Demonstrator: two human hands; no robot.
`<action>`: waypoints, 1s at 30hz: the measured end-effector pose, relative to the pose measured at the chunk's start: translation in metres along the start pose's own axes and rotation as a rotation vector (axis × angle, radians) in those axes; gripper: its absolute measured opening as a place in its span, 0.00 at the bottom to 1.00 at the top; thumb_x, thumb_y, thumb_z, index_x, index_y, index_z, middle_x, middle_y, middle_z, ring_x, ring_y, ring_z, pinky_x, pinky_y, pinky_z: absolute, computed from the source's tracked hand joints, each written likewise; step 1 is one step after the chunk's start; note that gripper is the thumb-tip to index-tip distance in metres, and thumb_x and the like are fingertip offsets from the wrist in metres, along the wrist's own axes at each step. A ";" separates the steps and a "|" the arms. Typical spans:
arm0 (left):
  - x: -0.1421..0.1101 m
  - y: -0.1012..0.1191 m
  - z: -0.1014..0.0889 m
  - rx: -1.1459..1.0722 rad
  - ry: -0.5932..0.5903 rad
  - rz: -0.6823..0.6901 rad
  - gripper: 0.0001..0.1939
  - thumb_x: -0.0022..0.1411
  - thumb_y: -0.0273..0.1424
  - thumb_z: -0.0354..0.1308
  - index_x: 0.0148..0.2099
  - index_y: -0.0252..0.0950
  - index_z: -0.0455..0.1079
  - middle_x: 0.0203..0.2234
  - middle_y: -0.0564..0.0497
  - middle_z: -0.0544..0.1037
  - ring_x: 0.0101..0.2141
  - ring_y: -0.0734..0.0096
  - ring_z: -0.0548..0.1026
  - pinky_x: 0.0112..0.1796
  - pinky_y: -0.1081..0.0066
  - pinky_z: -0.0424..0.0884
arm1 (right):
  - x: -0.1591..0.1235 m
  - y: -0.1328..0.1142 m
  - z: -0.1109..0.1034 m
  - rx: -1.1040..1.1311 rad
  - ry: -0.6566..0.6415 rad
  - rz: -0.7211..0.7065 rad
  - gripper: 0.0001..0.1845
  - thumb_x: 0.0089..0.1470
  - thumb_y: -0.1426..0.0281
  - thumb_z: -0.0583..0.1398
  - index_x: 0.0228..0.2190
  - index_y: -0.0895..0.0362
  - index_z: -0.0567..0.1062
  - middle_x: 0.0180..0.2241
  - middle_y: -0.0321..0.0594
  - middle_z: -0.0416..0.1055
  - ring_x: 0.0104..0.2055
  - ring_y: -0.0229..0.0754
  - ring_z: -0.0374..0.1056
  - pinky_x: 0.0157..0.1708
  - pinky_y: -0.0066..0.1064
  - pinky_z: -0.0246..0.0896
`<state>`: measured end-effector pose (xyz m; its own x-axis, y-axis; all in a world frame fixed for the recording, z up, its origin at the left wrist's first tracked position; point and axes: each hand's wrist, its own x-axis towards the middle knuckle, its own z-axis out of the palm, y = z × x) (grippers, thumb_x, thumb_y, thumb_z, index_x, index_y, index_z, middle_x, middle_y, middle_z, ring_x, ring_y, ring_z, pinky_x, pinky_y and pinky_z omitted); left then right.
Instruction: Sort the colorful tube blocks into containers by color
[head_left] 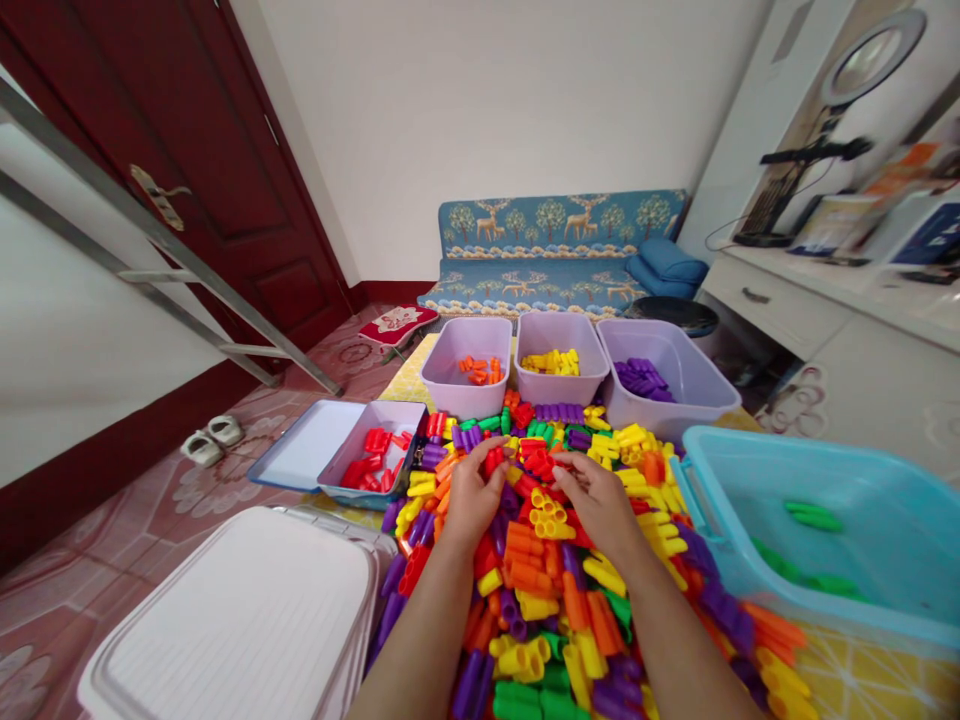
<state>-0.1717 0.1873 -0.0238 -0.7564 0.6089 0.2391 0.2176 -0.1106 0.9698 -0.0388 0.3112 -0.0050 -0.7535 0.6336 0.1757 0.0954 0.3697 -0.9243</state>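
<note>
A heap of plastic tube pieces in red, orange, yellow, green and purple covers the table in front of me. Over its far part, my left hand is closed round a red tube piece. To its right, my right hand has its thumb and fingertips at another red tube piece, seemingly pinching its right end. A yellow cluster of joined tubes lies just below, between my hands.
Behind the heap stand lilac bins with orange, yellow and purple pieces. An open case at left holds red pieces. At right is a blue tub with green pieces; a white lidded box sits front left.
</note>
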 end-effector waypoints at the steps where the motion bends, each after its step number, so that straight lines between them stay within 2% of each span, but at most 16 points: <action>1: 0.000 0.001 0.001 -0.084 0.015 -0.033 0.20 0.58 0.30 0.59 0.53 0.36 0.69 0.41 0.44 0.80 0.41 0.62 0.79 0.41 0.65 0.76 | 0.000 0.000 0.000 0.024 0.014 0.019 0.15 0.56 0.60 0.56 0.40 0.56 0.74 0.33 0.42 0.76 0.32 0.45 0.74 0.35 0.37 0.69; 3: -0.001 0.005 0.002 -0.228 0.058 -0.095 0.25 0.56 0.34 0.61 0.56 0.37 0.66 0.42 0.44 0.79 0.39 0.62 0.80 0.35 0.68 0.77 | 0.000 0.000 -0.001 0.084 0.035 0.041 0.16 0.56 0.59 0.56 0.40 0.57 0.74 0.27 0.40 0.75 0.30 0.45 0.73 0.32 0.36 0.69; 6: -0.002 0.013 0.003 -0.336 0.104 -0.157 0.32 0.55 0.39 0.63 0.60 0.38 0.60 0.38 0.45 0.80 0.33 0.64 0.81 0.29 0.70 0.77 | 0.000 0.000 -0.001 0.217 0.034 0.068 0.16 0.53 0.58 0.58 0.39 0.57 0.74 0.28 0.40 0.75 0.27 0.42 0.72 0.30 0.34 0.68; 9: -0.004 0.017 0.002 -0.329 0.093 -0.157 0.30 0.58 0.43 0.60 0.59 0.37 0.62 0.36 0.47 0.80 0.23 0.71 0.78 0.22 0.74 0.73 | 0.001 -0.001 -0.001 0.345 0.009 0.105 0.17 0.51 0.58 0.61 0.38 0.56 0.74 0.28 0.39 0.75 0.25 0.40 0.71 0.28 0.33 0.69; 11: -0.004 0.017 0.001 -0.293 0.077 -0.129 0.26 0.60 0.44 0.58 0.56 0.36 0.65 0.37 0.46 0.79 0.20 0.75 0.75 0.19 0.76 0.69 | 0.002 -0.003 -0.001 0.392 0.003 0.118 0.17 0.48 0.59 0.63 0.38 0.56 0.74 0.27 0.38 0.75 0.25 0.39 0.71 0.28 0.32 0.68; 13: -0.005 0.015 0.000 -0.218 0.055 -0.073 0.22 0.61 0.43 0.57 0.53 0.36 0.69 0.39 0.45 0.79 0.26 0.73 0.77 0.23 0.76 0.70 | 0.002 -0.006 -0.001 0.414 0.002 0.124 0.18 0.46 0.60 0.65 0.39 0.56 0.75 0.28 0.37 0.75 0.25 0.38 0.71 0.28 0.31 0.68; 15: -0.004 0.013 -0.001 -0.114 0.027 0.004 0.19 0.61 0.39 0.58 0.52 0.36 0.71 0.43 0.45 0.79 0.39 0.66 0.78 0.37 0.72 0.73 | 0.001 -0.009 -0.002 0.439 0.012 0.138 0.20 0.44 0.61 0.66 0.39 0.56 0.75 0.28 0.37 0.76 0.25 0.37 0.71 0.28 0.30 0.68; 17: -0.003 0.012 -0.002 -0.007 0.009 0.071 0.16 0.62 0.35 0.57 0.51 0.36 0.71 0.46 0.45 0.78 0.49 0.63 0.74 0.50 0.67 0.69 | 0.001 -0.012 -0.005 0.486 0.054 0.157 0.21 0.44 0.60 0.67 0.40 0.56 0.75 0.29 0.37 0.76 0.25 0.37 0.71 0.28 0.29 0.68; 18: -0.003 0.012 -0.003 0.040 0.002 0.092 0.16 0.62 0.33 0.56 0.52 0.36 0.71 0.47 0.45 0.78 0.51 0.62 0.73 0.52 0.65 0.66 | 0.001 -0.012 -0.007 0.518 0.090 0.164 0.22 0.44 0.59 0.67 0.40 0.56 0.75 0.29 0.37 0.77 0.25 0.37 0.71 0.29 0.29 0.68; 21: -0.003 0.014 -0.003 0.197 -0.071 0.127 0.17 0.60 0.28 0.54 0.52 0.37 0.71 0.45 0.46 0.79 0.49 0.62 0.74 0.53 0.62 0.66 | 0.001 -0.011 -0.014 0.611 0.195 0.154 0.22 0.45 0.59 0.68 0.41 0.55 0.75 0.30 0.36 0.77 0.27 0.36 0.71 0.30 0.27 0.68; 25: -0.005 0.020 -0.002 0.520 -0.300 0.190 0.23 0.51 0.21 0.55 0.48 0.43 0.75 0.47 0.52 0.77 0.50 0.61 0.71 0.54 0.59 0.63 | 0.002 -0.008 -0.022 0.661 0.225 0.139 0.21 0.45 0.61 0.69 0.41 0.55 0.76 0.30 0.36 0.77 0.28 0.35 0.70 0.30 0.26 0.67; 27: -0.006 0.023 -0.001 0.658 -0.361 0.189 0.25 0.50 0.21 0.54 0.48 0.47 0.75 0.51 0.54 0.74 0.53 0.59 0.68 0.56 0.56 0.60 | 0.002 -0.008 -0.024 0.659 0.224 0.157 0.21 0.43 0.61 0.69 0.40 0.55 0.77 0.29 0.36 0.76 0.28 0.36 0.70 0.30 0.26 0.67; 30: -0.007 0.024 0.000 0.769 -0.394 0.147 0.24 0.52 0.24 0.55 0.50 0.49 0.74 0.57 0.53 0.69 0.57 0.56 0.64 0.57 0.52 0.58 | 0.002 -0.012 -0.028 0.636 0.235 0.199 0.22 0.40 0.60 0.71 0.38 0.56 0.78 0.28 0.36 0.76 0.27 0.35 0.70 0.29 0.26 0.66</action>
<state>-0.1615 0.1802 -0.0019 -0.4505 0.8729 0.1871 0.7594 0.2645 0.5944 -0.0236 0.3272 0.0157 -0.5942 0.8042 -0.0148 -0.2359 -0.1919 -0.9527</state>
